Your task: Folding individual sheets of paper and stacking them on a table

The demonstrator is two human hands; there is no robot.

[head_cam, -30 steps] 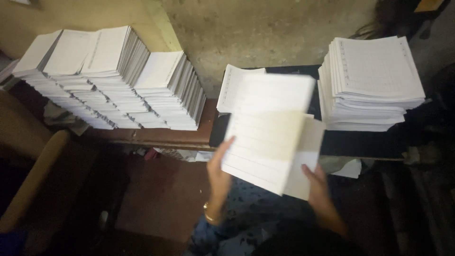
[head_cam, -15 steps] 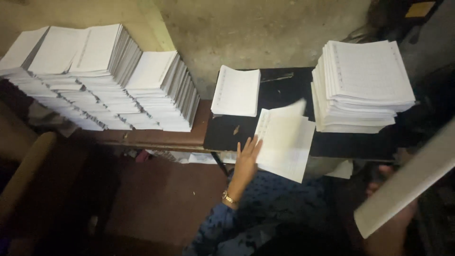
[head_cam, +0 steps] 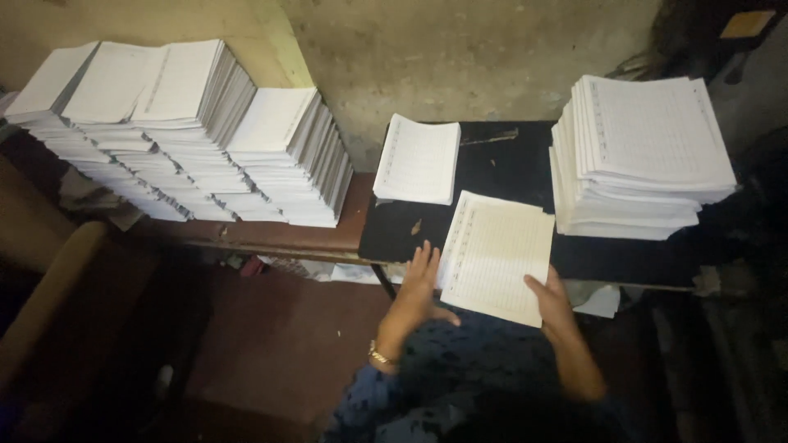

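A: Head view looks down at a dark bench [head_cam: 509,164]. What do you see?

B: A ruled sheet bundle [head_cam: 497,256] lies flat near the front edge of the bench, with its near corner sticking out past the edge. Half a second ago it sat more crooked and only one hand was on it.

A: Where are the hands now?

B: The left hand [head_cam: 419,287] rests flat on the bench with its fingers spread, touching the left edge of the bundle. Its grip is open; it holds nothing. The right hand [head_cam: 548,302] has come back to the near right corner of the bundle. A moment ago it was off to the side with another white sheet, and that sheet is gone from view now. The fingers lie along the paper edge, and I cannot tell if they pinch it or just touch it.

A: What does that change mean?

B: I think both hands are lining the bundle up, so it sits straight.

A: What else is on the bench?

B: A smaller pile of ruled pages [head_cam: 419,158] sits just behind the bundle, a little apart. A tall stack of ruled sheets [head_cam: 644,156] stands to the right. Far to the left, on a brown wooden table [head_cam: 271,234], are many leaning stacks of white booklets [head_cam: 189,131].
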